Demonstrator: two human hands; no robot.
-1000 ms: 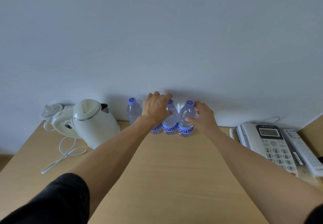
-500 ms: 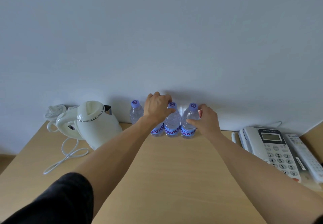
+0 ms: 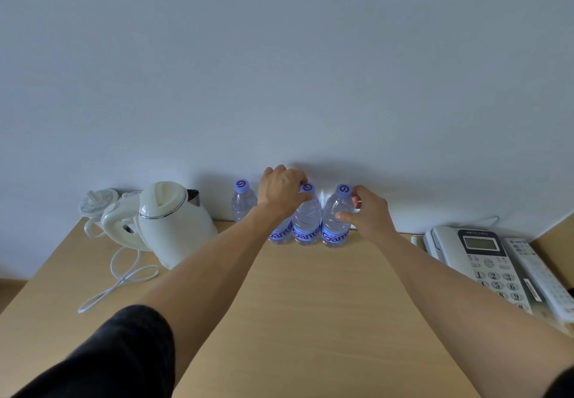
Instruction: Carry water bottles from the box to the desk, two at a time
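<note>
Several clear water bottles with purple caps and blue labels stand in a row on the wooden desk (image 3: pixel 310 304) against the wall. My left hand (image 3: pixel 281 191) grips from above the top of the second bottle (image 3: pixel 279 234), hiding its cap and most of its body. Its fingertips reach the cap of the third bottle (image 3: pixel 307 220). My right hand (image 3: pixel 369 213) curls round the rightmost bottle (image 3: pixel 337 220), thumb in front and fingers behind its neck. The leftmost bottle (image 3: pixel 243 202) stands untouched. All bottles are upright. The box is out of view.
A white electric kettle (image 3: pixel 170 220) with its looped cord (image 3: pixel 121 279) sits at the left of the desk. At the right lie a desk phone (image 3: pixel 478 258) and a white remote (image 3: pixel 540 276). A plain wall rises right behind the bottles.
Both hands stay on their bottles. My right hand has slid slightly to the right side of its bottle, showing more of the bottle. The bottles have not moved on the desk.
</note>
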